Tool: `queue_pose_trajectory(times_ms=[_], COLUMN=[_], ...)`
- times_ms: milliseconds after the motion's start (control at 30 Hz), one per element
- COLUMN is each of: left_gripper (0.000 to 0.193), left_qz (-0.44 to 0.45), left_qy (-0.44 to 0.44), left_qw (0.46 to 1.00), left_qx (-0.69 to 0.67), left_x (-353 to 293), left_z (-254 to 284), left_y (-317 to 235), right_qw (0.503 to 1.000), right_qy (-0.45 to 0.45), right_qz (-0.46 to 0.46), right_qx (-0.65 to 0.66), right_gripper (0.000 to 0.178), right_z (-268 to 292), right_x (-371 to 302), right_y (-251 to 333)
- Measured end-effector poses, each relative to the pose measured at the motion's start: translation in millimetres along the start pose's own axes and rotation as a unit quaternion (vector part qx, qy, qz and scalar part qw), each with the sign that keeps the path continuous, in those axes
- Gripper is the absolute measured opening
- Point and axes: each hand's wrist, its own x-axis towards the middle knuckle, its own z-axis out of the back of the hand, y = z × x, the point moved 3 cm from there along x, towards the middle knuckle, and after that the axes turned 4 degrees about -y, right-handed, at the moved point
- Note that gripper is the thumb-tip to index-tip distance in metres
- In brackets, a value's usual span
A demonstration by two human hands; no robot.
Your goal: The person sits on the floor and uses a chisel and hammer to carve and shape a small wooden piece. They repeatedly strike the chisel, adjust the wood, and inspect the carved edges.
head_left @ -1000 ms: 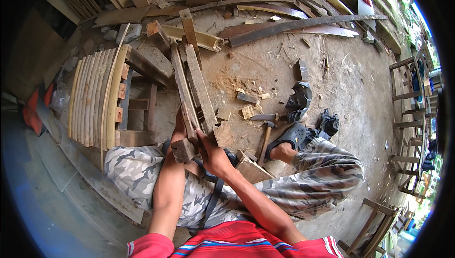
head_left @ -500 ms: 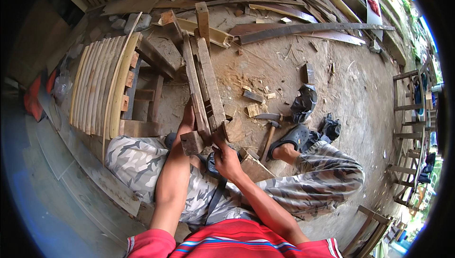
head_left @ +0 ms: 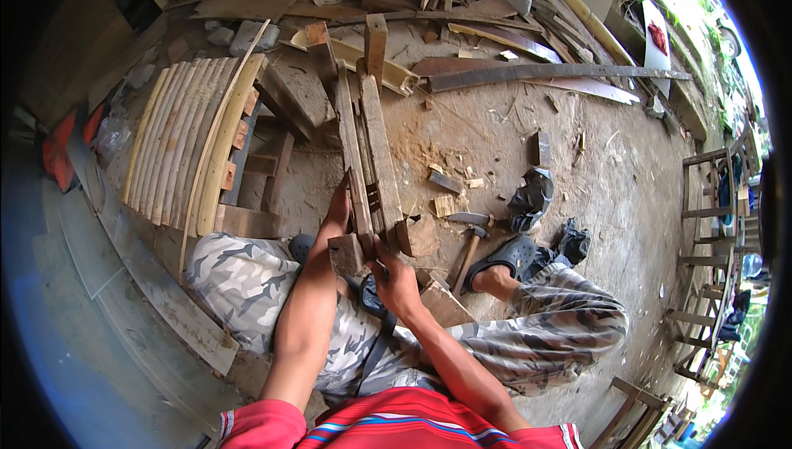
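A wooden frame of two long, roughly parallel rails, with stubby legs or blocks at both ends, is held tilted in front of me. My left hand grips its left rail from the outer side; most of those fingers are hidden behind the wood. At the near end, between two end blocks, my right hand closes round the wood with the thumb side up. A hammer and a curved blade lie on the ground to the right of the frame, beside my sandalled foot.
A slatted wooden bench stands at the left. Planks and scrap timber lie across the back. Black plastic bags and wood offcuts are scattered on the dirt floor. Wooden frames line the right side.
The wooden frame has shifted slightly to the right and down in the picture, with both hands still on it. The whole view has also shifted a little.
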Motion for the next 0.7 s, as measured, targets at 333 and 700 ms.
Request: queue_pose_trajectory(times_ms=[333,700], left_gripper=[0.057,0.060], left_qz=[0.008,-0.016], left_qy=[0.014,0.011], left_qw=[1.000,0.999], left_qx=[-0.008,0.028], left_x=[15,14], left_z=[12,18], left_y=[8,8], right_qw=[1.000,1.000], right_qy=[-0.004,0.013], right_qz=[-0.025,-0.013], right_qx=[0.002,-0.016], right_gripper=[0.052,0.048], right_z=[-3,-3], right_x=[-3,-2], right_y=[0,-4])
